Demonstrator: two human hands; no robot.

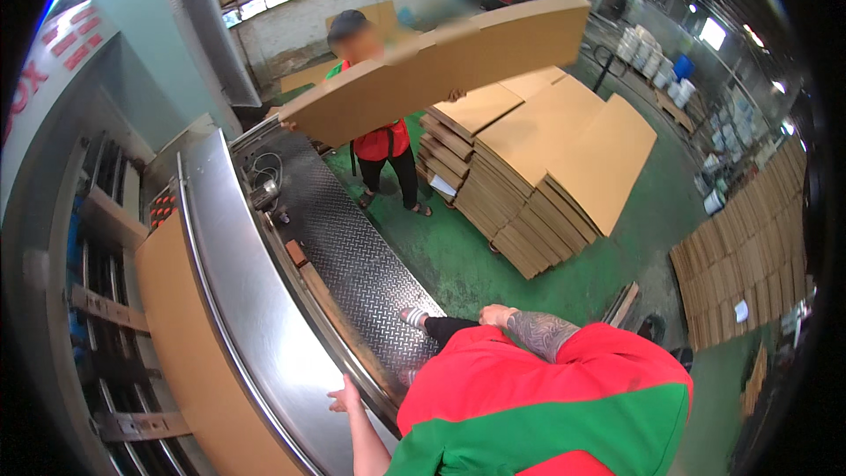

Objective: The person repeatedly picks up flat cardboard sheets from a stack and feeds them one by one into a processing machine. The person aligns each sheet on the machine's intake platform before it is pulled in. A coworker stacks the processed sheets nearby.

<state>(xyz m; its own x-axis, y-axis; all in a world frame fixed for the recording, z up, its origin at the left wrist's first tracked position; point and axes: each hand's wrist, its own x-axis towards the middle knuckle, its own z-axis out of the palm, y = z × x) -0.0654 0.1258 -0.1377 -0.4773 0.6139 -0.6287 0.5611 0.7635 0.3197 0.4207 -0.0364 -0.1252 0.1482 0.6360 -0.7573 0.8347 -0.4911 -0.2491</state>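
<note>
My left hand [345, 395] rests on the near edge of the long steel table [256, 300], fingers stretched out and holding nothing. Beyond the table's rounded rail, a large brown cardboard sheet [189, 335] lies partly inside the machine. My right hand [498, 315] hangs in front of my body over the footplate's edge; its fingers are turned under and hard to make out, and no object shows in it. Across from me a person [381, 143] carries a long, thick bundle of cardboard [441, 70] with both hands, at chest height.
A diamond-plate step [344, 220] runs beside the steel table. Tall piles of cardboard sheets [546, 150] stand on the green floor ahead, with another stack [749, 238] at the right. Rollers and bars [110, 308] fill the machine at left, near red buttons [162, 209].
</note>
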